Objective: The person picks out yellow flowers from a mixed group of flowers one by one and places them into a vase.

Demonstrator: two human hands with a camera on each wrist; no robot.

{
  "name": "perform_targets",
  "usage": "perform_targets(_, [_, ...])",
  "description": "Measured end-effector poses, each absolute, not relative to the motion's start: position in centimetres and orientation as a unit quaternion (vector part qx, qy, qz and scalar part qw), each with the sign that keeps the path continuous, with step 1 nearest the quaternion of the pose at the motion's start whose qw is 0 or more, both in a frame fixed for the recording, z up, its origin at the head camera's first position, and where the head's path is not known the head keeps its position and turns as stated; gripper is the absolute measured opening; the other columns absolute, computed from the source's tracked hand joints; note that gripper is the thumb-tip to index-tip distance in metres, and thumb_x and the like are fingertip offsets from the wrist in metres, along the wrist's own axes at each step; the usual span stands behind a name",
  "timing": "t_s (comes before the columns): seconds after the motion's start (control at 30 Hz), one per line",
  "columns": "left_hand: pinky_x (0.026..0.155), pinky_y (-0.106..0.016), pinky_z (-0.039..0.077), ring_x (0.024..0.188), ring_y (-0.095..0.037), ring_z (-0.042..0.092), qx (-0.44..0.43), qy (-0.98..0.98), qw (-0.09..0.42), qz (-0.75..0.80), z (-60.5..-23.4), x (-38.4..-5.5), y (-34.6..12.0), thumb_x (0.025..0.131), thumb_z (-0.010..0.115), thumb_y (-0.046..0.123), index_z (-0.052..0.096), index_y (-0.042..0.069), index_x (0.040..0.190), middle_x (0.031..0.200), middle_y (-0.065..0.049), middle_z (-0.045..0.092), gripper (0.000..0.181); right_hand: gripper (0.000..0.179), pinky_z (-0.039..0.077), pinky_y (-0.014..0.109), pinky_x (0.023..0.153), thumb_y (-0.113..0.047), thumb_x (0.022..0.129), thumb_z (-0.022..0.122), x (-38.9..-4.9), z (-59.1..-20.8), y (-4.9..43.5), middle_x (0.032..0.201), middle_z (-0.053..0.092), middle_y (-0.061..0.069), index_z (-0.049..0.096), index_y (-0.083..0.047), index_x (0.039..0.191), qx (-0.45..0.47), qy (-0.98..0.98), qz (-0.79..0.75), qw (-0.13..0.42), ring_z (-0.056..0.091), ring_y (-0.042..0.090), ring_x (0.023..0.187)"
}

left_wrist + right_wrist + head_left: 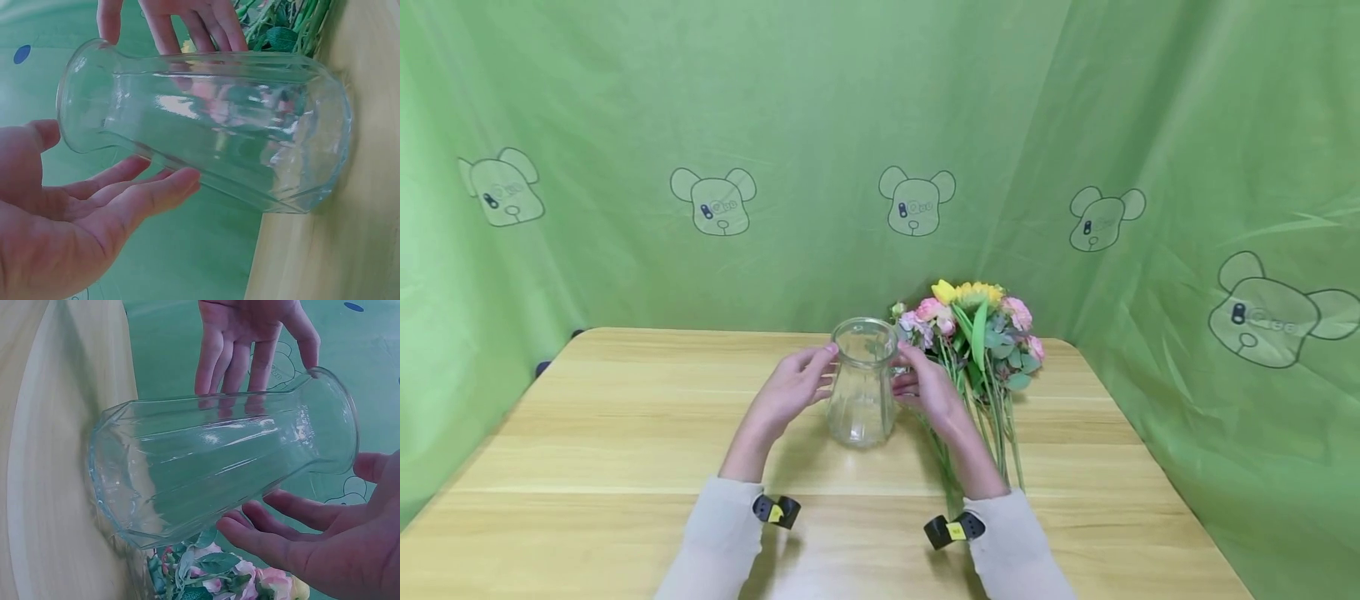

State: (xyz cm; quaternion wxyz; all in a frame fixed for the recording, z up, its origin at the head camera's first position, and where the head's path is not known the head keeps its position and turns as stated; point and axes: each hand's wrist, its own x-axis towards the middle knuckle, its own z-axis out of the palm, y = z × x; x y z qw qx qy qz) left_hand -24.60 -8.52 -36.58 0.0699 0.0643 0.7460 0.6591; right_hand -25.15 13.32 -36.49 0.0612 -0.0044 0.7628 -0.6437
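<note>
A clear glass vase (859, 400) with a flared rim and faceted sides stands upright on the table between two hands. My left hand (793, 382) is at its left side; in the left wrist view the thumb is right at the rim and the extended fingers (150, 194) lie along the glass below the neck. Opposite it, my right hand (931, 390) mirrors this pose, its thumb at the rim and its lightly bent fingers (269, 544) against the side. Through the glass, nothing shows inside the vase (219, 456).
A bunch of flowers (977, 329), pink, yellow and lilac with long green stems, lies on the table just right of the vase, partly behind the right forearm. The wooden table (625, 417) ends at a green curtain (820, 167) printed with bear heads.
</note>
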Motion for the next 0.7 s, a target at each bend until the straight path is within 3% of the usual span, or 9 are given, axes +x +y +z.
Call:
perform_targets(0.23, [0.106, -0.042, 0.056, 0.132, -0.040, 0.057, 0.071, 0.757, 0.073, 0.646, -36.36, -24.45, -8.41, 0.106, 0.048, 0.046, 0.047, -0.004, 0.145, 0.142, -0.027, 0.056, 0.064, 0.056, 0.061, 0.045, 0.097, -0.045, 0.102, 0.049, -24.96, -36.30, 13.08, 0.095, 0.069, 0.016, 0.068, 0.007, 0.112, 0.010, 0.754, -0.656, 0.022, 0.067, 0.024, 0.086])
perform_targets(0.4, [0.107, -0.044, 0.054, 0.133, -0.042, 0.055, 0.080, 0.764, 0.068, 0.637, -36.25, -24.31, -8.28, 0.107, 0.045, 0.044, 0.047, -0.002, 0.147, 0.145, -0.028, 0.054, 0.061, 0.060, 0.058, 0.049, 0.102, -0.047, 0.102, 0.048, -25.02, -36.43, 13.17, 0.099, 0.068, 0.020, 0.066, 0.006, 0.121, 0.009, 0.760, -0.649, 0.022, 0.068, 0.027, 0.091])
perform_targets(0.53, [0.111, -0.045, 0.051, 0.137, -0.040, 0.052, 0.080, 0.771, 0.057, 0.629, -36.12, -24.13, -8.20, 0.108, 0.044, 0.041, 0.052, 0.001, 0.145, 0.149, -0.022, 0.052, 0.055, 0.062, 0.058, 0.051, 0.102, -0.048, 0.102, 0.048, -25.05, -36.50, 13.21, 0.101, 0.068, 0.022, 0.064, 0.006, 0.128, 0.007, 0.765, -0.644, 0.021, 0.069, 0.029, 0.093])
perform_targets(0.7, [0.113, -0.044, 0.050, 0.141, -0.037, 0.048, 0.088, 0.766, 0.048, 0.635, -35.93, -23.91, -8.03, 0.109, 0.042, 0.038, 0.053, 0.000, 0.144, 0.152, -0.017, 0.051, 0.052, 0.060, 0.058, 0.050, 0.102, -0.047, 0.103, 0.047, -24.88, -36.33, 13.16, 0.103, 0.068, 0.024, 0.065, 0.005, 0.127, 0.005, 0.769, -0.639, 0.018, 0.070, 0.030, 0.093])
